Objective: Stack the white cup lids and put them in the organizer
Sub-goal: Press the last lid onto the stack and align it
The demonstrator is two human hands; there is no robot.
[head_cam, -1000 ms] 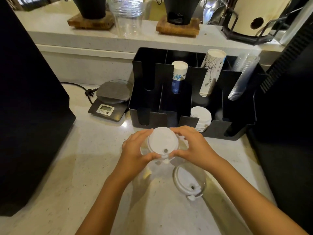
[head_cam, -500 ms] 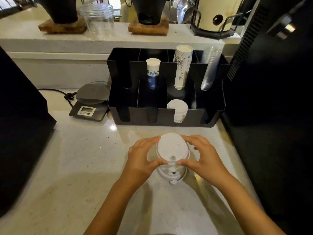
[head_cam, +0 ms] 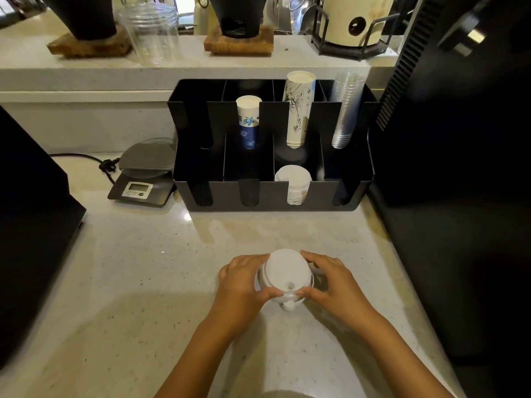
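I see my left hand (head_cam: 244, 285) and right hand (head_cam: 330, 285) at lower centre. Each grip clasps the white lid stack (head_cam: 286, 272) over the bench (head_cam: 129, 282).

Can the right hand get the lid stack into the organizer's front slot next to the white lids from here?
Probably yes: bare counter lies between the right hand, gripping the lid stack, and the organizer, nothing in between.

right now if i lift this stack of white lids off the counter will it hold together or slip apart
The lid stack looks thin plastic, so probably light and a bit flexible. It seems loosely nested, so it may shift unless both hands, left hand and right hand, squeeze its sides.
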